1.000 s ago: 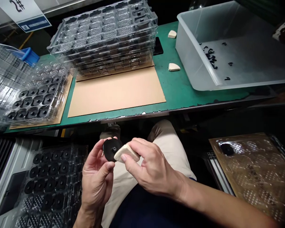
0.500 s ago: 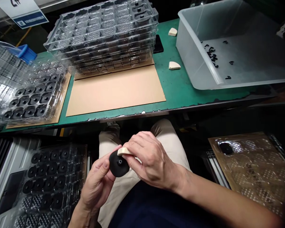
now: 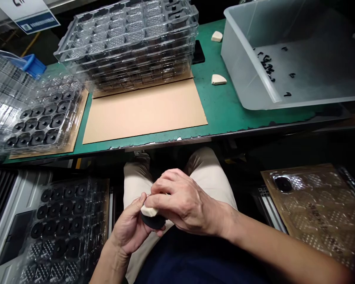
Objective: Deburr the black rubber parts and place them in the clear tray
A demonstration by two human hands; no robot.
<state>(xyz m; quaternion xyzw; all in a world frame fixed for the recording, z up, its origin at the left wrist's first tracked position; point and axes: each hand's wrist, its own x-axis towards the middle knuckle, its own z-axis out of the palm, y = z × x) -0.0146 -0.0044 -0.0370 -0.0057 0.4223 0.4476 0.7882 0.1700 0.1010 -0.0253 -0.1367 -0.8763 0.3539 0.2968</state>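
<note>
Above my lap, my left hand (image 3: 133, 227) is closed around the edge of a round black part (image 3: 154, 222). My right hand (image 3: 180, 201) pinches a cream-coloured wedge (image 3: 149, 211), which looks like foam or sponge, and rests it against the face of the black part. The wedge and my right fingers cover most of that face, so its central stub is hidden. Two similar cream wedges lie on the green table, one wedge (image 3: 219, 79) nearer the front and another wedge (image 3: 217, 36) farther back.
Stacked clear trays (image 3: 127, 51) stand on cardboard (image 3: 144, 114). A grey bin (image 3: 238, 63) with small black pieces is at right. Trays of black parts sit at left, one tray (image 3: 38, 126) on the table, one (image 3: 59, 232) below. A lower-right tray (image 3: 313, 213) holds one black part.
The black part has tilted and now faces more downward. My right hand has brought the wedge lower across its face, covering the central stub that showed before.
</note>
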